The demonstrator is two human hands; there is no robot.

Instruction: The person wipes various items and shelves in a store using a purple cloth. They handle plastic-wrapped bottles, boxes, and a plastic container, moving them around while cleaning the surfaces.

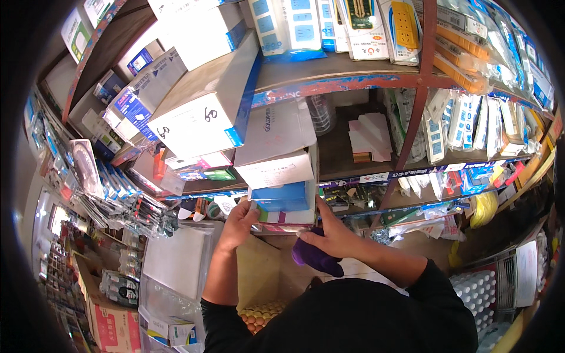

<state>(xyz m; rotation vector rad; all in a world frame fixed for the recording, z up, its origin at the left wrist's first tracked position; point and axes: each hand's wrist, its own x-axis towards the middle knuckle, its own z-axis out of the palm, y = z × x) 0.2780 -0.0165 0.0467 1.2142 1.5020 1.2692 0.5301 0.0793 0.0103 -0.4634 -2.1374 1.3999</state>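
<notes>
My left hand (242, 223) grips the left side of a stack of small boxes at the shelf's front edge. In that stack, a blue box (282, 197) lies over a white box with green and purple marks (289, 217). On the right side, the fingers of my right hand (329, 231) press against the same stack. A purple cloth (315, 256) is held under the right palm and hangs down below it. Right above the stack is a grey carton (278, 128) with a white flap (276, 170) folded down at its front.
A large white carton (198, 128) juts out at upper left. Packaged power strips (463, 121) fill the shelf at right, by a red metal post (415, 123). Lower down are a clear plastic bin (172, 264), eggs in trays (254, 320) and a cardboard box (110, 317).
</notes>
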